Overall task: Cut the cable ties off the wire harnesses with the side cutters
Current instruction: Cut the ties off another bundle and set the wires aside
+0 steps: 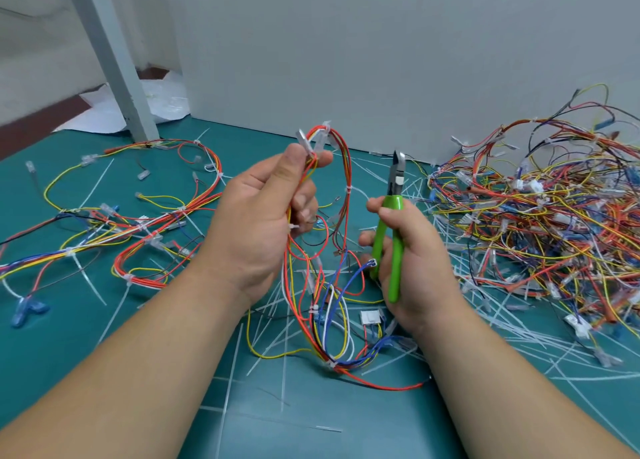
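- The left hand (258, 216) is raised above the teal bench (346, 406), its grip clamped on a multicoloured wire harness (322, 251) of red, yellow, white and blue wires, pinched near the top between thumb and fingers.
- The harness loops above the hand and hangs down to the bench, with small white cable ties (348, 189) around it at several spots.
- The right hand (412, 261) has its grip wrapped around the handles of green-handled side cutters (393, 230), held upright with the metal tip pointing up, just beside the harness and not touching it.
- A large tangled heap of coloured harnesses (540, 223) lies on the right.
- Spread-out harnesses (138, 223) lie on the left.
- Thin white cut tie strips (287, 348) litter the bench.
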`<action>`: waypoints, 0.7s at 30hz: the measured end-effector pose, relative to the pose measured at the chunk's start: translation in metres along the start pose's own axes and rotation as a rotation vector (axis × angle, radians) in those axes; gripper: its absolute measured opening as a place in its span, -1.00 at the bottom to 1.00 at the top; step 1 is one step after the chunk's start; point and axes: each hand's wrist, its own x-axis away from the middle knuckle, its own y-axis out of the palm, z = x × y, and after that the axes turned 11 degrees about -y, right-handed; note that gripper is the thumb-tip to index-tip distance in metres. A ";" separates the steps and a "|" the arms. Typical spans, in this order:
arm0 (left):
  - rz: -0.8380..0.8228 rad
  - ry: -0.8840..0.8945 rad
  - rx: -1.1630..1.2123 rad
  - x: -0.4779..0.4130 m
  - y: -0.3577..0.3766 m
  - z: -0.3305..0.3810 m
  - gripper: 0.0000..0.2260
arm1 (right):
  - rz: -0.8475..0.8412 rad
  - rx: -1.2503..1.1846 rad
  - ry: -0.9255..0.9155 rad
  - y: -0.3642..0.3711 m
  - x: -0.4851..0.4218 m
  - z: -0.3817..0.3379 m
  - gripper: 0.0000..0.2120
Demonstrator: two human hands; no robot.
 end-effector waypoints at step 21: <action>0.191 -0.016 -0.137 -0.004 -0.004 -0.009 -0.75 | -0.198 -0.106 -0.011 -0.002 0.001 0.004 -0.56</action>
